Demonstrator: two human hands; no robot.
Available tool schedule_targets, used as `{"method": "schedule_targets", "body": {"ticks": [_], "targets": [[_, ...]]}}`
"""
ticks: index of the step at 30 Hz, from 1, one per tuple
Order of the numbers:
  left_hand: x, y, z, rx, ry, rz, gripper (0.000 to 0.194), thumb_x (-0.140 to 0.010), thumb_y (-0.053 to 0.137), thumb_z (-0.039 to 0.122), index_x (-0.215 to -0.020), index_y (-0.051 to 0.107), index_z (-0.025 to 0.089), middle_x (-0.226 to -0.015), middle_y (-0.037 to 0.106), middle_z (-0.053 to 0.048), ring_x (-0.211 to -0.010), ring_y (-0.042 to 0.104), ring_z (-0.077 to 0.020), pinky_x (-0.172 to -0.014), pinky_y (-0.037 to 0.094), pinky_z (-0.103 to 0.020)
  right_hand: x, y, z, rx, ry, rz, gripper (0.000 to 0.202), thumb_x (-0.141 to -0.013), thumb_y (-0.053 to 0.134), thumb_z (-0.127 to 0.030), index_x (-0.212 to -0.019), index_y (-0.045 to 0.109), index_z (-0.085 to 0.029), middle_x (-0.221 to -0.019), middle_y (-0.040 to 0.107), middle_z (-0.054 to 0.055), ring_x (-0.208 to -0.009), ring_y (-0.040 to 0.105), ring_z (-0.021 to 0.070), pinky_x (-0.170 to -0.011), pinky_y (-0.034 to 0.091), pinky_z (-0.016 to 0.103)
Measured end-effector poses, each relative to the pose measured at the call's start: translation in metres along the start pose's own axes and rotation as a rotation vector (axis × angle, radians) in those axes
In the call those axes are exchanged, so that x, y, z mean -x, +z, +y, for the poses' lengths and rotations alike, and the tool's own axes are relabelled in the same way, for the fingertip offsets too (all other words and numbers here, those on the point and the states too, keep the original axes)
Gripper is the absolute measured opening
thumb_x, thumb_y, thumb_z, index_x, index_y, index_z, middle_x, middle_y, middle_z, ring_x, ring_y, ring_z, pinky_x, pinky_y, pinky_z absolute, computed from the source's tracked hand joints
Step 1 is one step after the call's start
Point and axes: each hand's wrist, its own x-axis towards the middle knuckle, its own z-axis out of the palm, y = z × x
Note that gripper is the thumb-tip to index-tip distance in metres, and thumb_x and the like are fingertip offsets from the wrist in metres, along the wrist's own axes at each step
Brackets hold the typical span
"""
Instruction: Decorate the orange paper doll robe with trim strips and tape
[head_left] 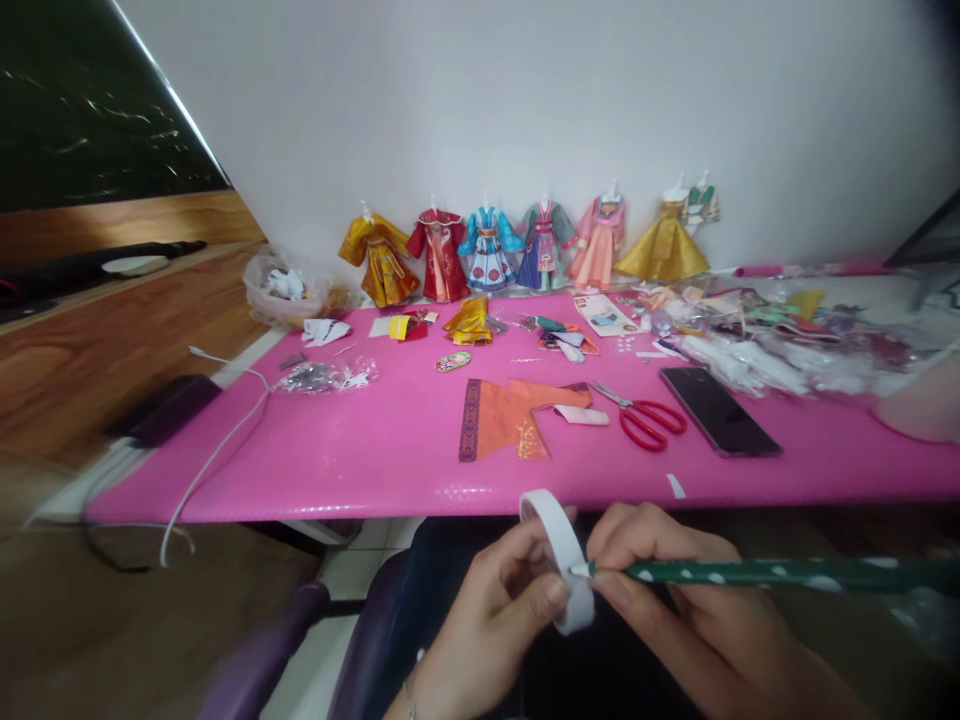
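Low in the head view, beyond the table's front edge, my left hand (484, 620) grips a white roll of tape (564, 545), with fingers through its ring and the thumb on the near side. My right hand (690, 620) pinches a green, white-spotted pencil-like stick (795, 574) close to its pale pointed tip. That tip touches or nearly touches the tape's outer face. On the table ahead lies an orange cloth piece (495, 415) with dark patterned borders. A small pale strip (585, 415) rests at its right side, near red-handled scissors (646, 424).
A black phone (720, 412) lies on the pink tabletop (360, 455). Several doll dresses (489, 250) stand along the wall. Plastic packets (772, 345) crowd the right side. A bag (281, 290) stands at the back left, and a white cable (217, 450) hangs over the left edge.
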Motion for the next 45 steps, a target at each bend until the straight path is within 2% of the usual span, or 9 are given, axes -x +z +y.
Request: {"method": "schedule_targets", "body": {"ticks": [10, 15, 23, 29, 35, 45], "targets": [[0.002, 0.002, 0.002, -0.001, -0.001, 0.002, 0.041, -0.086, 0.072, 0.038, -0.125, 0.066, 0.028, -0.09, 0.064, -0.002, -0.078, 0.053, -0.0136, -0.072, 0.04, -0.026, 0.002, 0.002, 0.006, -0.026, -0.016, 0.011, 0.015, -0.096, 0.047, -0.017, -0.085, 0.053, -0.024, -0.079, 0.061, -0.002, -0.071, 0.063, 0.0133, -0.064, 0.049, 0.026], [0.001, 0.003, 0.003, 0.025, -0.016, -0.002, 0.041, -0.085, 0.072, 0.038, -0.125, 0.067, 0.029, -0.093, 0.066, -0.002, -0.081, 0.055, -0.0146, -0.074, 0.041, -0.027, 0.001, 0.002, 0.005, -0.032, 0.021, 0.015, 0.015, -0.097, 0.047, -0.018, -0.084, 0.053, -0.024, -0.078, 0.061, -0.003, -0.07, 0.063, 0.0129, -0.064, 0.048, 0.026], [0.001, 0.001, 0.002, 0.005, -0.008, -0.003, 0.043, -0.086, 0.072, 0.038, -0.127, 0.065, 0.028, -0.092, 0.067, -0.003, -0.079, 0.057, -0.014, -0.072, 0.042, -0.026, 0.001, 0.003, 0.01, -0.082, -0.015, 0.006, 0.014, -0.096, 0.047, -0.015, -0.087, 0.053, -0.023, -0.079, 0.061, -0.002, -0.071, 0.063, 0.0133, -0.064, 0.048, 0.026], [0.002, 0.003, 0.003, 0.005, 0.001, -0.015, 0.043, -0.086, 0.071, 0.038, -0.127, 0.065, 0.026, -0.1, 0.07, -0.006, -0.091, 0.06, -0.0185, -0.08, 0.044, -0.029, 0.001, 0.002, 0.01, -0.083, -0.004, -0.019, 0.014, -0.098, 0.045, -0.016, -0.088, 0.053, -0.023, -0.082, 0.063, 0.001, -0.074, 0.063, 0.0151, -0.065, 0.049, 0.028], [0.0, 0.003, 0.003, 0.009, 0.0, -0.022, 0.044, -0.087, 0.071, 0.038, -0.128, 0.064, 0.024, -0.096, 0.069, -0.005, -0.082, 0.059, -0.0167, -0.073, 0.043, -0.028, 0.002, 0.002, 0.012, -0.074, 0.011, -0.026, 0.014, -0.098, 0.046, -0.017, -0.089, 0.053, -0.023, -0.083, 0.062, 0.0, -0.075, 0.063, 0.015, -0.066, 0.048, 0.029], [0.001, 0.003, 0.004, 0.003, -0.003, -0.033, 0.043, -0.086, 0.071, 0.038, -0.127, 0.065, 0.024, -0.097, 0.068, -0.005, -0.084, 0.059, -0.0164, -0.075, 0.043, -0.028, 0.001, 0.003, 0.012, -0.151, -0.02, -0.004, 0.014, -0.098, 0.044, -0.015, -0.089, 0.052, -0.023, -0.081, 0.059, 0.0, -0.073, 0.061, 0.0146, -0.064, 0.047, 0.029]]}}
